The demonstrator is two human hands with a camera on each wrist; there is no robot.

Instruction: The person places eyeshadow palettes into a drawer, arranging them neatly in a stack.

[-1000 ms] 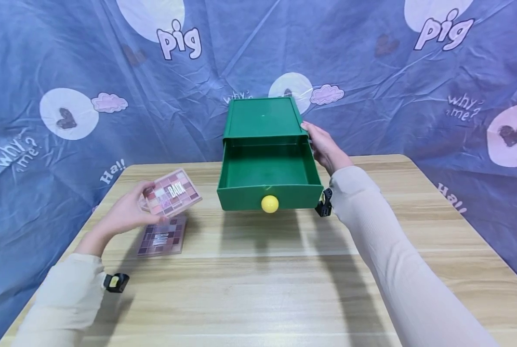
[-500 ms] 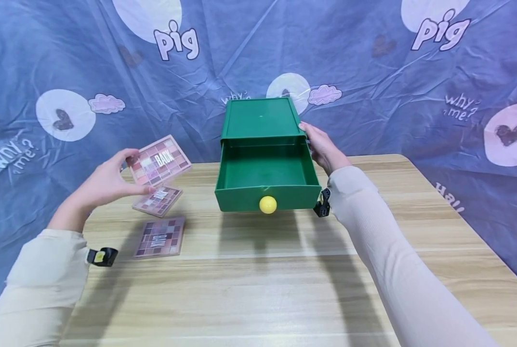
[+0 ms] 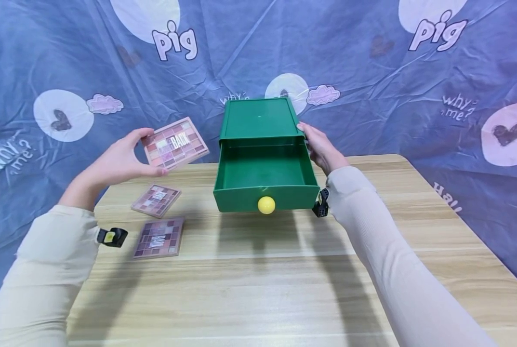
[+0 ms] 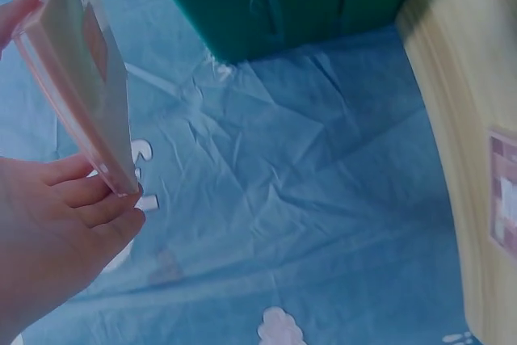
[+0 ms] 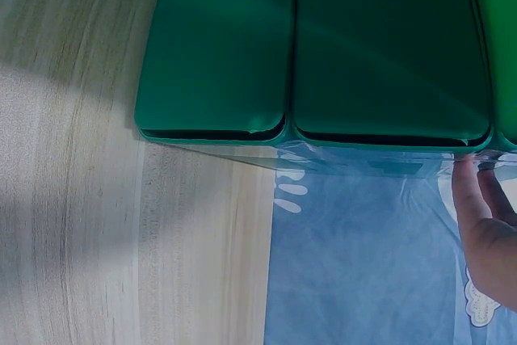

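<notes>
Green plastic cabinet [image 3: 259,118], drawer [image 3: 236,198] out toward the wearer, right grip [image 3: 322,147] touching its right side with fingers extended.
Left grip [image 3: 117,161] pinches a flat pink rectangular palette [image 3: 176,144] aloft, left of the cabinet: lettered face toward the wearer, long axis rising rightward.

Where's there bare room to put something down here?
The table's front stretch, between the left sleeve and right sleeve, is bare, as is the part to that sleeve's right. The open drawer looks empty too. Crowded: the left, where two palettes lie, a third palette held aloft.
</notes>
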